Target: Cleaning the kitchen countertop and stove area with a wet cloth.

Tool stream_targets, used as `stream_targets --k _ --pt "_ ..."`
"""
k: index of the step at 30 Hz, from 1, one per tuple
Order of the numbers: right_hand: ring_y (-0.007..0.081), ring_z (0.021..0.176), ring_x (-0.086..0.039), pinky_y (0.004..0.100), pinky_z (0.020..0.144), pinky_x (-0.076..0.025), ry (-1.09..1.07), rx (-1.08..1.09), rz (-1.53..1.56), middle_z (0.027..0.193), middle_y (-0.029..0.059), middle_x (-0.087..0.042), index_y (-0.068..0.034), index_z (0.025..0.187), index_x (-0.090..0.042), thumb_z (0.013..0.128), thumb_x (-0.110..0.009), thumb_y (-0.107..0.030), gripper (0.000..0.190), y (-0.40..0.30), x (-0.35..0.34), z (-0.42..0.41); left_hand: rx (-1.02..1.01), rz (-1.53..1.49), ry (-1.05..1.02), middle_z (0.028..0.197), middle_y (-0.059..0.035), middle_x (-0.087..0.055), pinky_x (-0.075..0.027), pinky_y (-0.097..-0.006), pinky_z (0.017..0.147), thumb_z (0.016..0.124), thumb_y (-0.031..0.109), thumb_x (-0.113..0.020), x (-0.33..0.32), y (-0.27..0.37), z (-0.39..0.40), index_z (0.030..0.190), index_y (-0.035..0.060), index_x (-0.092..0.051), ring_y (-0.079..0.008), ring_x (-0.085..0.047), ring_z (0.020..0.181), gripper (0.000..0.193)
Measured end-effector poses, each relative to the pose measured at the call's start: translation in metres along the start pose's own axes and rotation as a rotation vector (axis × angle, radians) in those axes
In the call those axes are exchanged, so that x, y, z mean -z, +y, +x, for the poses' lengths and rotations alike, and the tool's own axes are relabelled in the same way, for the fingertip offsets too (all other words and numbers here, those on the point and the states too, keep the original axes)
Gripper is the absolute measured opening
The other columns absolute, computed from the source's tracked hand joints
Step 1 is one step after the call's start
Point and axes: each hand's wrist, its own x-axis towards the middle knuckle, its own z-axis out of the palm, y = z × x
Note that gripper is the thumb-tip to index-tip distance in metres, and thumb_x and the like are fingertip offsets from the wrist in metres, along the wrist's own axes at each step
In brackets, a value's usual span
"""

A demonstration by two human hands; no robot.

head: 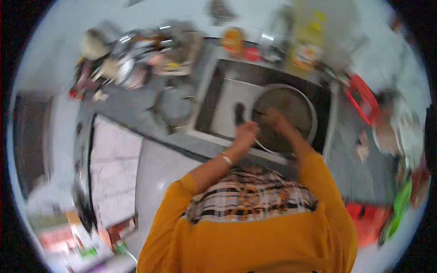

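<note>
A wide round pan (290, 105) with a dark inside and a pale rim sits in the sink (223, 99). My left hand (246, 132) is closed on the pan's left rim. Just above that hand is a dark oblong thing (239, 114); blur hides whether it belongs to the pan. My right hand (276, 118) reaches over the pan's inside, fingers pointing left. Whether it holds anything is too blurred to tell.
Left of the sink, a round metal-rimmed thing (174, 105) rests on the grey counter (119, 102). Piled dishes (136, 54) stand behind it. Along the back are an orange container (233, 41) and a yellow-labelled bottle (307, 44). A red frame-like object (362, 99) is at right.
</note>
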Motion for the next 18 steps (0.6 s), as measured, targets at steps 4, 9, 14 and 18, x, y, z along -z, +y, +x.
stream_targets --k 4,9,14,18 --pt "0.0305 0.108 -0.049 0.0389 0.090 -0.039 -0.337 -0.137 -0.095 0.122 0.0147 -0.049 -0.009 0.115 -0.054 0.076 -0.055 -0.011 0.039 0.120 -0.012 -0.025 -0.004 -0.149 0.076 0.061 -0.0077 -0.056 -0.042 -0.0345 0.052 0.077 0.018 -0.053 -0.025 0.052 -0.008 0.081 0.0023 -0.059 -0.0152 -0.051 0.054 0.017" --pt "0.0329 0.101 -0.051 0.0429 0.085 -0.040 0.110 -0.016 -0.234 0.109 0.0196 -0.054 -0.007 0.110 -0.055 0.075 -0.056 -0.014 0.036 0.143 -0.054 0.008 0.224 -0.222 -0.050 0.064 -0.0079 -0.058 -0.042 -0.0327 0.053 0.076 0.018 -0.053 -0.017 0.049 -0.009 0.075 0.0020 -0.060 -0.0151 -0.051 0.057 0.017" --pt "0.0386 0.086 -0.054 0.0456 0.074 -0.044 -0.145 -0.013 -0.182 0.095 0.0233 -0.056 -0.003 0.099 -0.058 0.070 -0.057 -0.014 0.031 0.149 -0.038 0.010 0.253 -0.295 -0.077 0.064 -0.0080 -0.058 -0.041 -0.0327 0.051 0.074 0.016 -0.051 -0.013 0.051 -0.009 0.072 0.0031 -0.062 -0.0146 -0.051 0.056 0.017" --pt "0.0395 0.073 -0.055 0.0459 0.066 -0.045 -0.239 -0.027 -0.507 0.078 0.0219 -0.058 -0.003 0.090 -0.060 0.069 -0.055 -0.011 0.022 0.142 -0.042 0.014 0.245 -0.296 -0.077 0.064 -0.0076 -0.058 -0.041 -0.0334 0.049 0.075 0.016 -0.051 -0.019 0.041 -0.005 0.072 0.0050 -0.063 -0.0161 -0.051 0.054 0.016"
